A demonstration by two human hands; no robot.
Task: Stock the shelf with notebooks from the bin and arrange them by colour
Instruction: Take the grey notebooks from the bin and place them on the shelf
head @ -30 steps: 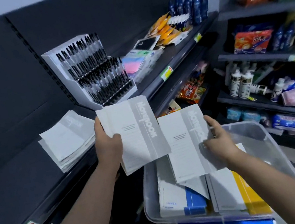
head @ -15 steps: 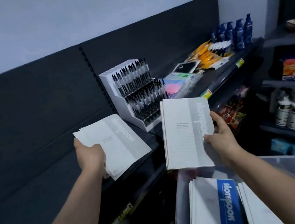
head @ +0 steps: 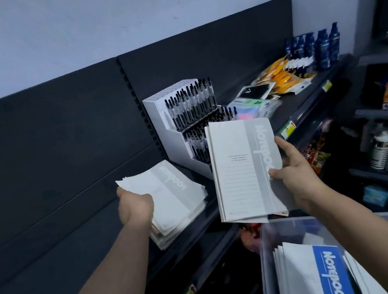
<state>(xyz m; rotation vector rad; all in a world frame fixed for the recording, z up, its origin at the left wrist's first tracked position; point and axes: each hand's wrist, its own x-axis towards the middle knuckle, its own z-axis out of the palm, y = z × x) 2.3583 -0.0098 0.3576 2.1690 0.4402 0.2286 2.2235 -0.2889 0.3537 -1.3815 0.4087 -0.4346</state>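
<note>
Grey notebook (head: 241,169) pinched at right edge by right hand (head: 296,175), held above bin (head: 269,276) at 5 o'clock. Left hand (head: 134,206) grips grey stack (head: 173,197) on shelf (head: 294,105), 9 o'clock.

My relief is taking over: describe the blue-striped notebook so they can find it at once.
Look at the clear plastic bin at the lower right, under the right hand. Among the notebooks in it, the blue notebook faces up. Only it has a bright blue band with white lettering; the held notebook and the shelf stack have grey bands.
</note>
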